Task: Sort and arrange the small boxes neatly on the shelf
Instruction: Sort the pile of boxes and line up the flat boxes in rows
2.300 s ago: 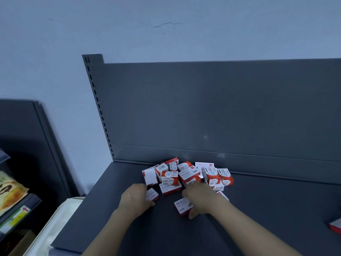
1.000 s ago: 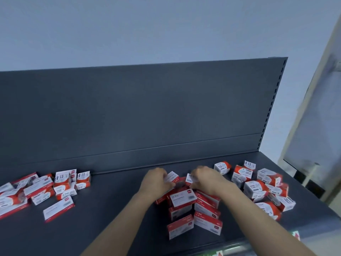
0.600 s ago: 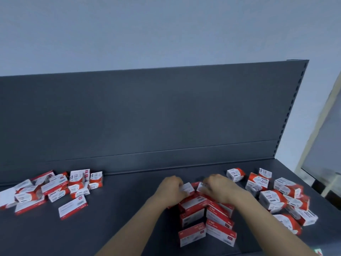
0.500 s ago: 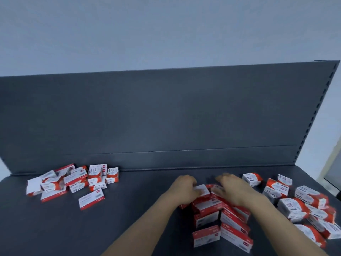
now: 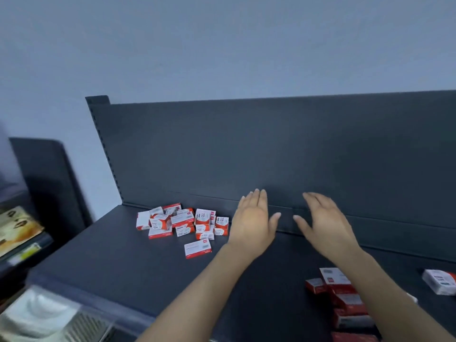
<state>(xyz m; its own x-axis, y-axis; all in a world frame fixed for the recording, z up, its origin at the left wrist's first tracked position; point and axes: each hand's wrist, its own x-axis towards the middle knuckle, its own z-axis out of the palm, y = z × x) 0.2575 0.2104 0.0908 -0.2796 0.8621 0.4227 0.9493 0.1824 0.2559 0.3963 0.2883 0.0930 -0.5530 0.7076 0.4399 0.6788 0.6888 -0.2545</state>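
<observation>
Lifted off stacked boxes, L hand, R hand open, box pile beside L.

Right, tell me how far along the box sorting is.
Done: the near-right boxes look roughly lined up. In hand: nothing; left hand and right hand hover open over the shelf. Left: the jumbled pile, the lone box before it and a stray box far right.

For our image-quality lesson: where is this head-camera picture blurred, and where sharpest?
Head view: motion blur smears the left edge, worst on the neighbouring rack and pale bin; right hand and the boxes by its forearm are soft; the left pile is sharpest.
</observation>
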